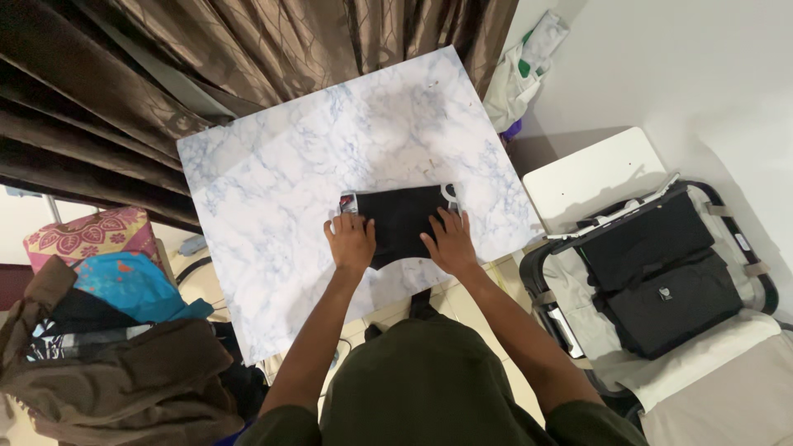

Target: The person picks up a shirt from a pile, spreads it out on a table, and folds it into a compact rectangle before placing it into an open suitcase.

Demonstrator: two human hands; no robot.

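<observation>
Basically, both hands lie flat, fingers spread, on the folded black cloth garment (402,223) (long axis left-right): left hand (351,242) at its left end, right hand (451,241) at its right end.

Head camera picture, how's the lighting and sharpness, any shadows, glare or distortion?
Head view: even, soft light with no harsh glare on the marble-patterned table; a grey shadow falls on the white wall at right; the black garment under the left hand and right hand shows little detail; wide-angle stretch tilts the edges; focus looks sharp.
</observation>
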